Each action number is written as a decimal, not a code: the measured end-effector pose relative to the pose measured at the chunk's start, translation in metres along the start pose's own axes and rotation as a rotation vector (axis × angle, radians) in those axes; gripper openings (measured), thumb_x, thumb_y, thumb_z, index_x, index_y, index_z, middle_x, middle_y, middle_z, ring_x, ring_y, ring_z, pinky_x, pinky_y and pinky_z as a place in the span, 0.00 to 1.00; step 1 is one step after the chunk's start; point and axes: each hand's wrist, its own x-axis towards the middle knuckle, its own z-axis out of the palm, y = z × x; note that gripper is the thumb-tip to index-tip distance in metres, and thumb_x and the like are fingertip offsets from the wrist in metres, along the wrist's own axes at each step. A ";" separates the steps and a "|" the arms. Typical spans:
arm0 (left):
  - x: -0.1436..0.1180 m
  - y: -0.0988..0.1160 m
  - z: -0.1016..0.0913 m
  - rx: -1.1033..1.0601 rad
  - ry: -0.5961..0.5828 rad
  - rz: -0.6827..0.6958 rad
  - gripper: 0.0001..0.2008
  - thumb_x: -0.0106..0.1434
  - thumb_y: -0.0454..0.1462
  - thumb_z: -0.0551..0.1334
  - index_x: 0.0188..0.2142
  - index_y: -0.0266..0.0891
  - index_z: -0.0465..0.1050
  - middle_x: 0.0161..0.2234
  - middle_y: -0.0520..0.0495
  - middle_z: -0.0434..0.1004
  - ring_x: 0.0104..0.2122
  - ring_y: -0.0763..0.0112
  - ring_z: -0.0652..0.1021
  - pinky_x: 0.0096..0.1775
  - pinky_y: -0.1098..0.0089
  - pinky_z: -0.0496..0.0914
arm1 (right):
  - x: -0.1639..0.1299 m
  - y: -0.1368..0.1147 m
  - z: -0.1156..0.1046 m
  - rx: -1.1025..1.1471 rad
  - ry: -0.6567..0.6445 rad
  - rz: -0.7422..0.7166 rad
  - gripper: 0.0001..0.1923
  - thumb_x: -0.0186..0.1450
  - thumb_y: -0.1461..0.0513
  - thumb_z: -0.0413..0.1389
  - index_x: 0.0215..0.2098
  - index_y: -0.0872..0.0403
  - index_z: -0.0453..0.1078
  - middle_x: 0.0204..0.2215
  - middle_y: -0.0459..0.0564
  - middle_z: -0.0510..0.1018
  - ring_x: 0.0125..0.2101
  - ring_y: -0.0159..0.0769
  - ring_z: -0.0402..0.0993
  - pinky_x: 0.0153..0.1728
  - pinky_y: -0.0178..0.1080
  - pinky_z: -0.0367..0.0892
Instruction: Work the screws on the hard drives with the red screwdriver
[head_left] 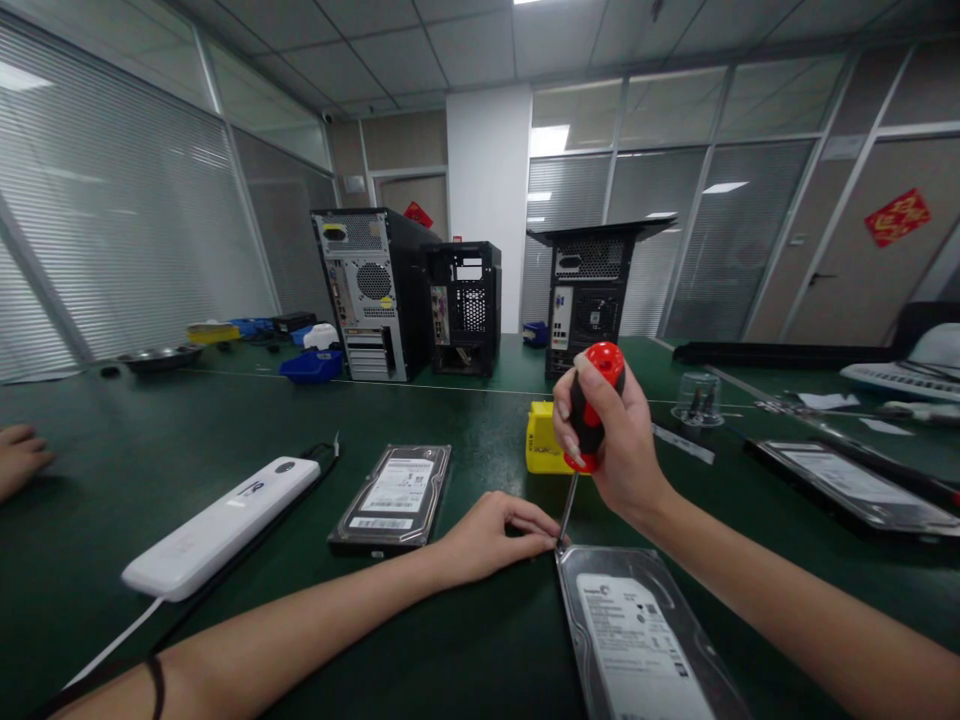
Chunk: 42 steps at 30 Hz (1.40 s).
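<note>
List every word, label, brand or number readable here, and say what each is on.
Nothing reads clearly.
Near hard drive label: a brand line at the top, too blurred to read.
Second hard drive label: print and barcodes, too small.
White device: small dark mark, unreadable.
Red wall decoration: gold characters, too blurred.

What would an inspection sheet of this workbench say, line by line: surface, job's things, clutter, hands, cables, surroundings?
Surface: dark green table, shared with another person's hand at the left edge.
Job's things: near hard drive flat; screwdriver upright, tip at its far left corner.
Clutter: second hard drive, white device, yellow box, third drive, blue bin.
Hands: right hand grips the screwdriver handle; left hand pinches near the tip.
Cables: black cord and white lead at the white device.
Surroundings: three computer towers, glass partitions with blinds.
</note>
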 end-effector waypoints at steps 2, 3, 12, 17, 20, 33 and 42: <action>0.000 0.000 0.000 -0.002 -0.002 0.003 0.13 0.59 0.36 0.61 0.41 0.31 0.76 0.39 0.41 0.79 0.39 0.65 0.79 0.43 0.68 0.71 | 0.000 -0.001 0.000 -0.005 0.000 -0.008 0.13 0.63 0.55 0.55 0.32 0.51 0.55 0.19 0.37 0.65 0.12 0.22 0.58 0.10 0.27 0.52; 0.000 -0.001 0.000 -0.003 -0.002 0.004 0.13 0.59 0.36 0.61 0.41 0.31 0.76 0.39 0.41 0.79 0.39 0.65 0.79 0.43 0.69 0.71 | 0.000 -0.001 0.000 -0.006 0.001 -0.014 0.13 0.63 0.55 0.55 0.31 0.51 0.55 0.19 0.37 0.65 0.12 0.22 0.58 0.10 0.27 0.52; -0.001 -0.001 -0.001 -0.010 -0.005 0.007 0.12 0.59 0.36 0.61 0.40 0.32 0.77 0.39 0.42 0.79 0.40 0.66 0.78 0.44 0.70 0.70 | 0.001 0.000 -0.002 0.005 -0.007 -0.034 0.12 0.63 0.56 0.54 0.30 0.52 0.55 0.19 0.38 0.65 0.12 0.22 0.58 0.09 0.28 0.51; 0.000 0.000 0.000 -0.008 -0.002 0.000 0.12 0.59 0.36 0.61 0.40 0.31 0.77 0.39 0.42 0.80 0.39 0.66 0.79 0.43 0.70 0.70 | 0.001 -0.001 -0.001 0.009 0.002 -0.046 0.12 0.63 0.56 0.54 0.30 0.52 0.56 0.19 0.38 0.65 0.11 0.22 0.57 0.09 0.28 0.51; 0.000 0.002 0.000 -0.002 -0.001 -0.002 0.12 0.59 0.35 0.61 0.40 0.30 0.77 0.39 0.40 0.80 0.38 0.65 0.79 0.42 0.70 0.71 | 0.001 -0.001 -0.001 0.012 -0.004 -0.051 0.11 0.64 0.56 0.53 0.30 0.52 0.56 0.18 0.38 0.65 0.11 0.23 0.57 0.09 0.28 0.51; 0.000 0.000 0.000 0.000 0.009 -0.010 0.12 0.58 0.37 0.62 0.40 0.32 0.77 0.39 0.42 0.80 0.40 0.66 0.79 0.45 0.69 0.70 | 0.000 -0.001 -0.002 0.011 -0.021 -0.022 0.12 0.63 0.56 0.54 0.29 0.52 0.56 0.19 0.38 0.65 0.11 0.22 0.57 0.09 0.27 0.51; -0.001 0.000 0.000 0.001 0.006 -0.011 0.12 0.59 0.37 0.61 0.40 0.32 0.77 0.39 0.42 0.80 0.40 0.66 0.79 0.44 0.70 0.70 | 0.000 -0.001 -0.002 0.005 -0.032 -0.018 0.12 0.64 0.55 0.53 0.30 0.51 0.56 0.19 0.38 0.65 0.11 0.21 0.57 0.09 0.27 0.51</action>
